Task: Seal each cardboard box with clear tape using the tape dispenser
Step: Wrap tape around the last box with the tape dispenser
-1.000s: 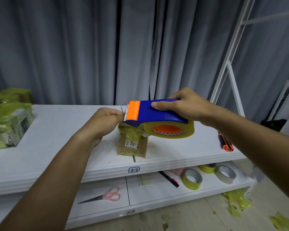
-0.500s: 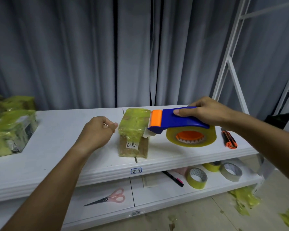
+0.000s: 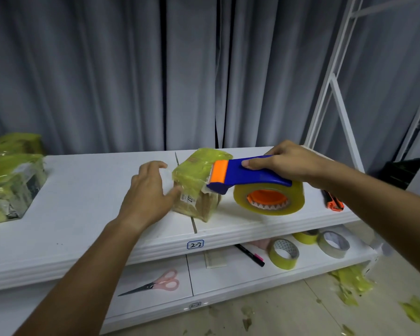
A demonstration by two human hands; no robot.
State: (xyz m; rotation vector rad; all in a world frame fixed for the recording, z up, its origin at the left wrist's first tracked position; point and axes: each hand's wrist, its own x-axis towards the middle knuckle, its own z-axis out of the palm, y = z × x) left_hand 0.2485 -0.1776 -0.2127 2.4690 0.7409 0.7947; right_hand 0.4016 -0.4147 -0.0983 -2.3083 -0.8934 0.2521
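Note:
A small cardboard box (image 3: pixel 197 183), wrapped in yellowish clear tape, stands on the upper white shelf (image 3: pixel 83 214) near its middle. My left hand (image 3: pixel 147 192) lies spread open against the box's left side, thumb touching its lower edge. My right hand (image 3: pixel 284 161) grips the blue handle of the tape dispenser (image 3: pixel 250 177). The dispenser's orange front edge meets the right top of the box. Its tape roll (image 3: pixel 269 198) hangs just right of the box, above the shelf.
Several tape-wrapped boxes (image 3: pixel 10 180) sit at the shelf's left end. An orange utility knife (image 3: pixel 334 202) lies at the right end. The lower shelf holds scissors (image 3: pixel 155 284), a marker (image 3: pixel 250 255) and tape rolls (image 3: pixel 284 254). Tape scraps (image 3: pixel 352 282) litter the floor.
The dispenser came down from mid-air to the right top of the box. My left hand let go of the tape end, opened and moved onto the box's left side.

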